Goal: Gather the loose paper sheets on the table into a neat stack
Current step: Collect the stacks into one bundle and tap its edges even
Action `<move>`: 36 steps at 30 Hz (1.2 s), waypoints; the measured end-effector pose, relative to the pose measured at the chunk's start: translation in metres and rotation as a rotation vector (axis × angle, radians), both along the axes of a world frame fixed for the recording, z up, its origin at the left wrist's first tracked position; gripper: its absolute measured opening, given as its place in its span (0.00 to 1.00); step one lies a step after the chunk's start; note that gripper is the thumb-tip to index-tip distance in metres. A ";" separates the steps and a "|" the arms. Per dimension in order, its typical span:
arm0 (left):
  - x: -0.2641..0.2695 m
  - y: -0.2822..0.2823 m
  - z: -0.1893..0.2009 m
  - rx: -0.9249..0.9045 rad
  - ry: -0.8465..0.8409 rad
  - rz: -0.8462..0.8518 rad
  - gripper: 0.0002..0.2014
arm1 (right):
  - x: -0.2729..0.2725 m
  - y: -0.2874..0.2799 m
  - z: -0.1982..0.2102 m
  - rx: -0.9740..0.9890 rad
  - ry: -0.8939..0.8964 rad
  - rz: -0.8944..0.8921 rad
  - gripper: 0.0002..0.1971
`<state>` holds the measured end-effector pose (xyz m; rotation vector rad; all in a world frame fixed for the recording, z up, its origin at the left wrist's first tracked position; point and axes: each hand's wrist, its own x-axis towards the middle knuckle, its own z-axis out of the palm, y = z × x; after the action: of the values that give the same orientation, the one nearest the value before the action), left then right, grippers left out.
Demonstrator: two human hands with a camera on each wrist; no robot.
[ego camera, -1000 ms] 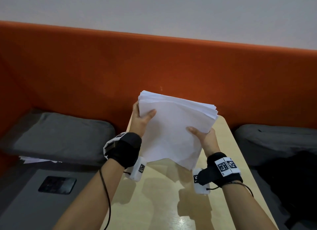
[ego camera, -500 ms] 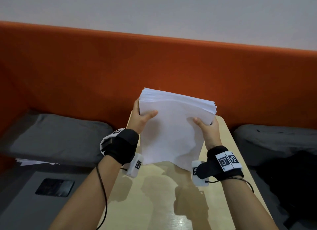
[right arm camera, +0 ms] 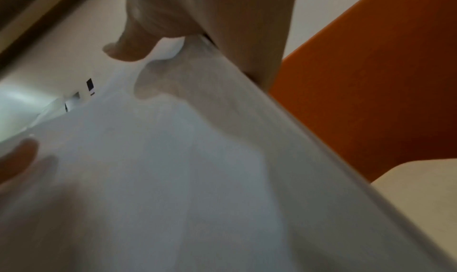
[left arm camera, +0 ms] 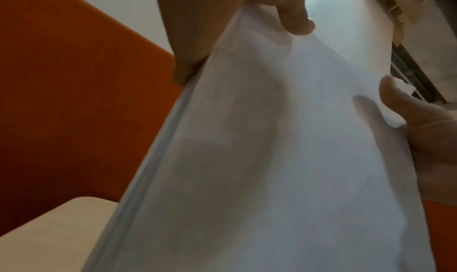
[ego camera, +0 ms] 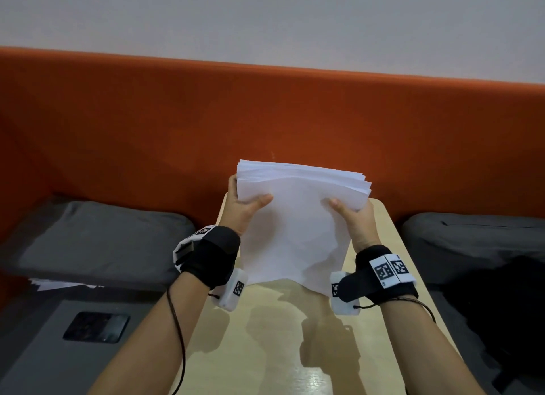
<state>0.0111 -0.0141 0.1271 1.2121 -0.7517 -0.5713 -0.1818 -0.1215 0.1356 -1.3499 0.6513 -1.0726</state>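
Left hand: (ego camera: 242, 210) grips the left edge of the paper stack (ego camera: 295, 226), thumb across the near face, fingers curled behind; in the left wrist view the thumb tip presses the sheet face at 12 o'clock.
Right hand: (ego camera: 355, 219) grips the right edge of the same stack, thumb on the near face; it sits higher on that edge than one second ago, when it held near the mid-edge.
Change: both hands have risen slightly and the right grip has slid toward the top corner; the stack stands more upright and its top edge looks tighter than before.
Paper stack: held upright between the hands, above the far end of the table (ego camera: 295, 350); lower edge hangs clear of the tabletop, one bottom corner drooping toward 5 o'clock.
Top edge: sheets fan slightly at the right corner, not yet flush.
Meaning for task: judged as the squaring step; sheets are gathered, alignment is unfinished. A tap of the lower edge on the table would likely settle them.
Risk: soft sheets may buckle or slip if either grip loosens.
Table: pale wood, at 6 o'clock from the stack.
Orange partition: (ego camera: 147, 123) behind the stack, 12 o'clock.
Grey cushions: (ego camera: 103, 241) at 9 o'clock; another at 3 o'clock.
Dark phone-like slab: (ego camera: 96, 327) at 8 o'clock, identity uncertain.
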 end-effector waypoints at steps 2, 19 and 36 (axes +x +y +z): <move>-0.001 -0.002 -0.003 0.017 -0.023 0.012 0.25 | 0.001 0.000 -0.001 0.011 0.030 0.004 0.29; 0.003 -0.013 0.022 -0.022 -0.129 0.118 0.21 | 0.014 -0.001 0.029 -0.240 0.087 -0.149 0.15; 0.009 -0.006 -0.012 0.025 -0.012 0.034 0.22 | 0.010 -0.003 0.060 -0.494 0.398 -0.217 0.33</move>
<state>0.0205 -0.0203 0.1152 1.2497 -0.7347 -0.5476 -0.1719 -0.1249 0.1956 -1.9872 0.8746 -1.1962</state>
